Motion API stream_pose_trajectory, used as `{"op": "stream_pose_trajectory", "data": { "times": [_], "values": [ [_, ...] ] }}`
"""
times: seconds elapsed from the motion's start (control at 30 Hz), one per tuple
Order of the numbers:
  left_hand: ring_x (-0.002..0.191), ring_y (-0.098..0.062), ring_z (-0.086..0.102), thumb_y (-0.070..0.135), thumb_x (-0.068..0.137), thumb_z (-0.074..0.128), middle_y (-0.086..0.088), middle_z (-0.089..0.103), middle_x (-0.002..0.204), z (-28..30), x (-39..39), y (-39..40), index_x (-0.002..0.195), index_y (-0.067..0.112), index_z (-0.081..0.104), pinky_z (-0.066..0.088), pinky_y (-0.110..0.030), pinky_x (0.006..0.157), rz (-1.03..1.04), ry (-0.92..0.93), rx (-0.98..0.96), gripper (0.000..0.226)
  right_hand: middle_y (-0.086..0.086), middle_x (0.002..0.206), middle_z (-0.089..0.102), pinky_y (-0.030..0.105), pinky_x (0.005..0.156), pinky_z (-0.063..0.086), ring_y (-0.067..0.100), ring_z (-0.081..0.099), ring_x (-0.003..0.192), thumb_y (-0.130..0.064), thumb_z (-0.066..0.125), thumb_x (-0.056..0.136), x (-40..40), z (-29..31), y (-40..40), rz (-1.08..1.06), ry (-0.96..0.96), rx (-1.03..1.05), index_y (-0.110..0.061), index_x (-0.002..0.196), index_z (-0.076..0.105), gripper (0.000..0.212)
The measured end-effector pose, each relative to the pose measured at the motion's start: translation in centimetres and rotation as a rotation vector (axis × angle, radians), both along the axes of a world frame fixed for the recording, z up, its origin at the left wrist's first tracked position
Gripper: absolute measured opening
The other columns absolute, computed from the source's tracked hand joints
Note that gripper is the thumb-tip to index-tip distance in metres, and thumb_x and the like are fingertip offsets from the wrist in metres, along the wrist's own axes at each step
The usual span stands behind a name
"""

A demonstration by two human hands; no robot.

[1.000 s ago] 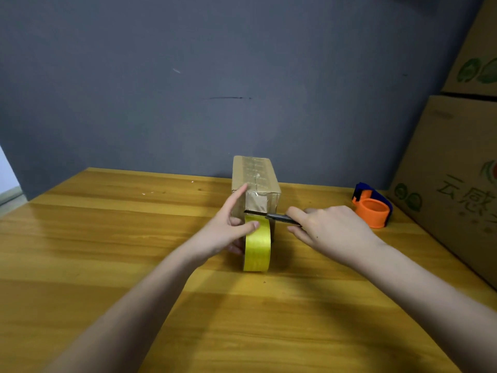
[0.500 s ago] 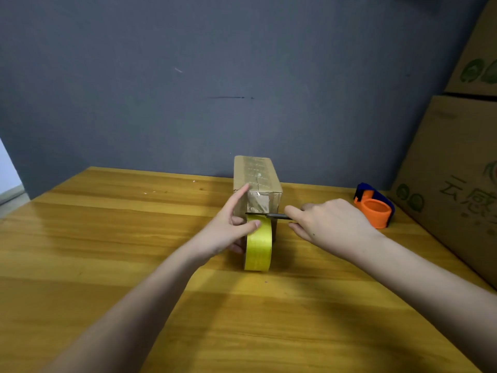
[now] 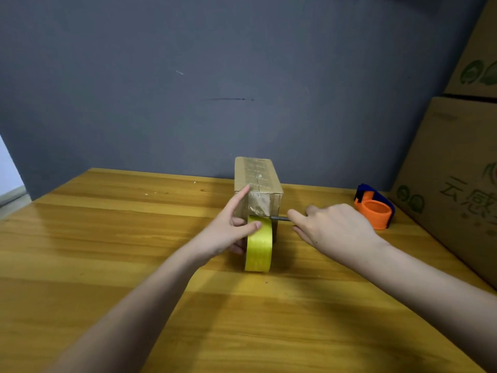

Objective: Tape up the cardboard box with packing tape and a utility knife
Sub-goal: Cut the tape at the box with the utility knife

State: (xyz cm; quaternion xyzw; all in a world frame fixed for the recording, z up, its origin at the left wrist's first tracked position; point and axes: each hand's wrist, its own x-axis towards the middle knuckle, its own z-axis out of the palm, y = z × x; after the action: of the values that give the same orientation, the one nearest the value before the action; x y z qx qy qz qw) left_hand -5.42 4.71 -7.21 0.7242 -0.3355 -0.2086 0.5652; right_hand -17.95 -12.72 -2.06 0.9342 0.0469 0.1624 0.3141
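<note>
One cardboard box (image 3: 257, 181), one tape roll (image 3: 258, 247), one utility knife (image 3: 279, 218), two hands on the table (image 3: 107, 238).

Left hand (image 3: 224, 234) grips the upright yellow roll, forefinger against the box. Right hand (image 3: 333, 227) pinches the knife at the box's near face; its handle is hidden, blade barely discernible. One orange dispenser (image 3: 375, 208) sits right; two large cartons (image 3: 457, 184) are cropped.

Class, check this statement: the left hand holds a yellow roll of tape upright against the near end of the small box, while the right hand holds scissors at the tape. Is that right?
One detail is wrong. The head view shows the right hand holding a utility knife, not scissors. The rest stands: the left hand holds the yellow tape roll upright against the near end of the small box.
</note>
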Motion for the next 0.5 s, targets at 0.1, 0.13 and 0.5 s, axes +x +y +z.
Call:
{"op": "stream_pose_trajectory", "data": {
  "times": [0.1, 0.13, 0.5],
  "values": [
    [0.076, -0.021, 0.055, 0.029, 0.087, 0.063, -0.022, 0.064, 0.096, 0.0, -0.1, 0.0, 0.139, 0.058, 0.011, 0.053, -0.026, 0.059, 0.000, 0.007, -0.002, 0.079, 0.006, 0.076, 0.056, 0.028, 0.040, 0.029, 0.026, 0.045, 0.047, -0.035, 0.035, 0.100, 0.1, -0.1, -0.2, 0.017, 0.036, 0.013, -0.017, 0.103, 0.043, 0.020],
    [0.076, -0.021, 0.056, 0.028, 0.087, 0.063, -0.021, 0.064, 0.096, 0.1, -0.1, 0.0, 0.139, 0.057, 0.011, 0.053, -0.025, 0.058, -0.001, 0.011, -0.004, 0.079, 0.006, 0.082, 0.057, 0.030, 0.044, 0.033, 0.027, 0.052, 0.053, -0.033, 0.029, 0.102, 0.1, -0.1, -0.3, 0.005, 0.062, 0.009, -0.017, 0.108, 0.041, 0.020],
    [0.068, -0.008, 0.059, 0.025, 0.086, 0.064, -0.003, 0.071, 0.080, 0.5, -0.5, 0.2, 0.142, 0.054, 0.008, 0.051, -0.022, 0.055, 0.019, 0.032, -0.030, 0.084, 0.006, 0.095, 0.060, 0.033, 0.055, 0.048, 0.025, 0.065, 0.072, -0.034, 0.022, 0.103, -1.4, -0.9, -2.4, -0.119, 0.105, 0.035, -0.017, 0.118, 0.038, 0.028]
  ]
}}
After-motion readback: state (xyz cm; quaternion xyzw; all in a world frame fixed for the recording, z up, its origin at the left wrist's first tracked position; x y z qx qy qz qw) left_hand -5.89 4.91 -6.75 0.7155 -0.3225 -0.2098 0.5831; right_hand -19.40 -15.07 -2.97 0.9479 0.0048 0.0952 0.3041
